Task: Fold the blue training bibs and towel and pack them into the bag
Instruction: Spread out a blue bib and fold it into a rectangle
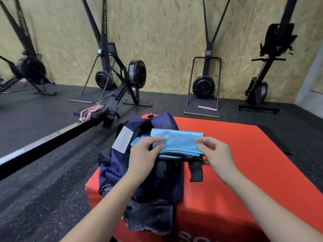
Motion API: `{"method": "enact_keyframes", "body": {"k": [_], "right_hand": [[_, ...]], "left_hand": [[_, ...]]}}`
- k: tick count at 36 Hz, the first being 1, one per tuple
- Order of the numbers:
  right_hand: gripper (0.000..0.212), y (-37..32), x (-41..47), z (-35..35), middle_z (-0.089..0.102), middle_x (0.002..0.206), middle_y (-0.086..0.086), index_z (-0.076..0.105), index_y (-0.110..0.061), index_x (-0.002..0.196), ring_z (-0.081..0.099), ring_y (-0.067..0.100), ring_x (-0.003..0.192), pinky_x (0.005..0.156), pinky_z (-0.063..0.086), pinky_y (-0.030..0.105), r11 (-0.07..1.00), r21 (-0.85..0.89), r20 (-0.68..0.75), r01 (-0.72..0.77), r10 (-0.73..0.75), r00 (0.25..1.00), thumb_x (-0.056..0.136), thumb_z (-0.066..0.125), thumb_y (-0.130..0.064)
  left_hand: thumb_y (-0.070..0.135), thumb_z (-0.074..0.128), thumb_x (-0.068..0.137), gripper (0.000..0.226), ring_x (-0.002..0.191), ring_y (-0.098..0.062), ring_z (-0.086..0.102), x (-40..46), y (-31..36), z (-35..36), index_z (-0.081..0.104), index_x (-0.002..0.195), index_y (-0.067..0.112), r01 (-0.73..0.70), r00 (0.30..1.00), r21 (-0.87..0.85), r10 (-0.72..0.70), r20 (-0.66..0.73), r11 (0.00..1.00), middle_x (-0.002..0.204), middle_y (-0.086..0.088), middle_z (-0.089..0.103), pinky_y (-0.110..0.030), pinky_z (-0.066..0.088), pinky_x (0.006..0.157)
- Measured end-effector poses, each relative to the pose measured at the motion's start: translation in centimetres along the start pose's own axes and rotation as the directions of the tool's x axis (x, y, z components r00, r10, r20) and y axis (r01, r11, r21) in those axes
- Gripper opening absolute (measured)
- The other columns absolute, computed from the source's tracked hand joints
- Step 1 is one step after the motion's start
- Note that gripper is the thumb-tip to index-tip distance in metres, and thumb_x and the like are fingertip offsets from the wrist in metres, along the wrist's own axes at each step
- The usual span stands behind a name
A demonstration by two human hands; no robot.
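Two bare hands meet over the mouth of a dark navy bag (167,177), both gripping a folded light-blue bib (178,139). The left hand (143,154) comes in from the lower left with its forearm angled up toward the middle; its fingers curl over the near-left part of the folded cloth, fingertips lying on the blue top surface, the thumb out of sight beneath. The right hand (216,152) reaches from the lower right, wrist bent inward, and pinches the right end of the bundle, with the fingers bunched together on top of the fabric. Between the two hands the bib lies flat and roughly level, a neat oblong stack with darker edging showing along its near side, held right at the bag's open top, partly above the opening. More light-blue fabric (138,140) shows just behind the left hand, inside the opening.

The bag stands slumped on a red padded box (244,172), its white label (122,139) on the flap turned out to the left and a black strap (196,169) hanging down on the right. A rumpled dark cloth (150,217) lies on the near edge of the box, touching the bag's base. Around the box is a dark speckled floor (43,180), and rowing machines (122,79) stand against a chipboard wall (166,32) beyond.
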State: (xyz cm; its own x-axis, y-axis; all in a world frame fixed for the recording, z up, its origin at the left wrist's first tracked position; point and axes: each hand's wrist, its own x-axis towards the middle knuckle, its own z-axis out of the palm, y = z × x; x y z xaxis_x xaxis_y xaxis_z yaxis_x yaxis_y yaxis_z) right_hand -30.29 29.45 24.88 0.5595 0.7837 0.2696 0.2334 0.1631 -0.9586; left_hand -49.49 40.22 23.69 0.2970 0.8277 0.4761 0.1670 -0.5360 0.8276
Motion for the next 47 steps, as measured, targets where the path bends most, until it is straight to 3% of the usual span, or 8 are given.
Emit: {"method": "enact_keyframes", "body": {"k": [14, 21, 24, 29, 34, 38, 44, 47], "right_hand": [[0.022, 0.8, 8.9, 16.6, 0.056, 0.091, 0.009, 0.069, -0.016, 0.107, 0.051, 0.024, 0.075, 0.062, 0.048, 0.033, 0.961, -0.228, 0.360, -0.155, 0.231, 0.904, 0.087, 0.068, -0.005], [0.024, 3.7, 11.2, 14.2, 0.056, 0.074, -0.003, 0.070, -0.014, 0.106, 0.051, 0.016, 0.061, 0.057, 0.043, 0.026, 0.899, -0.392, 0.234, -0.195, 0.303, 0.924, 0.085, 0.066, -0.003], [0.025, 4.6, 11.5, 12.5, 0.059, 0.081, -0.003, 0.069, -0.018, 0.105, 0.057, 0.019, 0.071, 0.069, 0.056, 0.037, 0.868, -0.453, 0.185, -0.203, 0.314, 0.931, 0.081, 0.070, -0.013], [0.020, 4.7, 10.6, 11.6, 0.063, 0.105, 0.002, 0.066, -0.019, 0.104, 0.058, 0.023, 0.102, 0.077, 0.037, 0.027, 0.741, -0.671, 0.144, -0.004, 0.136, 0.980, 0.085, 0.071, -0.024], [0.015, 5.4, 8.5, 11.1, 0.044, 0.113, -0.002, 0.063, -0.031, 0.080, 0.038, 0.028, 0.113, 0.092, 0.028, 0.031, 0.611, -0.790, -0.070, -0.055, 0.000, 0.998, 0.081, 0.074, -0.042], [0.020, 4.7, 8.1, 10.4, 0.070, 0.082, 0.008, 0.073, -0.017, 0.073, 0.060, 0.032, 0.098, 0.070, 0.035, 0.030, 0.809, -0.575, 0.004, -0.121, 0.150, 0.989, 0.085, 0.073, -0.032], [0.019, 3.1, 8.7, 9.9, 0.077, 0.090, 0.003, 0.080, -0.016, 0.083, 0.067, 0.019, 0.085, 0.071, 0.043, 0.031, 0.914, -0.400, -0.030, -0.063, 0.056, 0.998, 0.086, 0.074, -0.034], [0.028, 1.6, 10.3, 9.1, 0.075, 0.078, 0.006, 0.078, -0.012, 0.076, 0.055, 0.010, 0.071, 0.068, 0.046, 0.034, 0.964, -0.261, -0.094, -0.048, 0.024, 0.995, 0.086, 0.074, -0.039]], "left_hand": [[0.017, 0.073, 0.086, 0.024, 0.099, -0.015, 0.061, 6.7, -6.5, -11.8, 0.075, 0.110, 0.018, 0.000, 1.000, 0.479, 0.015, -0.028, 0.878, 0.106, 0.001, 0.066, -0.011, 0.033, 0.087], [0.020, 0.064, 0.093, 0.032, 0.114, -0.025, 0.056, 10.4, -8.5, -7.3, 0.067, 0.123, 0.013, -0.041, 0.978, 0.506, -0.069, 0.197, 0.862, 0.118, -0.012, 0.063, -0.019, 0.030, 0.094], [0.015, 0.061, 0.093, 0.030, 0.112, -0.029, 0.053, 11.6, -9.9, -5.0, 0.067, 0.122, 0.011, -0.055, 0.969, 0.519, -0.081, 0.235, 0.853, 0.112, -0.016, 0.063, -0.025, 0.032, 0.093], [0.017, 0.054, 0.095, 0.027, 0.110, -0.034, 0.049, 12.4, -12.3, -3.7, 0.064, 0.119, 0.009, -0.098, 0.962, 0.654, -0.098, 0.256, 0.750, 0.108, -0.017, 0.059, -0.035, 0.036, 0.092], [0.042, 0.062, 0.091, 0.022, 0.117, -0.037, 0.043, 11.3, -12.5, -4.5, 0.074, 0.101, 0.026, -0.025, 0.999, 0.803, 0.052, -0.007, 0.595, 0.131, -0.011, 0.052, -0.048, 0.036, 0.094], [0.043, 0.053, 0.091, 0.032, 0.118, -0.033, 0.055, 11.5, -12.3, -6.4, 0.075, 0.108, 0.026, 0.286, 0.940, 0.609, -0.339, -0.030, 0.740, 0.121, -0.011, 0.065, -0.035, 0.040, 0.097], [0.017, 0.066, 0.086, 0.017, 0.083, -0.012, 0.062, 13.1, -10.4, -8.4, 0.080, 0.095, 0.023, 0.422, 0.907, 0.227, -0.405, -0.119, 0.878, 0.090, 0.001, 0.074, -0.016, 0.041, 0.068], [0.014, 0.067, 0.082, 0.020, 0.083, -0.015, 0.063, 15.7, -8.6, -9.7, 0.080, 0.077, 0.028, 0.398, 0.907, -0.004, -0.394, -0.150, 0.917, 0.086, 0.002, 0.074, -0.028, 0.054, 0.083]]}}
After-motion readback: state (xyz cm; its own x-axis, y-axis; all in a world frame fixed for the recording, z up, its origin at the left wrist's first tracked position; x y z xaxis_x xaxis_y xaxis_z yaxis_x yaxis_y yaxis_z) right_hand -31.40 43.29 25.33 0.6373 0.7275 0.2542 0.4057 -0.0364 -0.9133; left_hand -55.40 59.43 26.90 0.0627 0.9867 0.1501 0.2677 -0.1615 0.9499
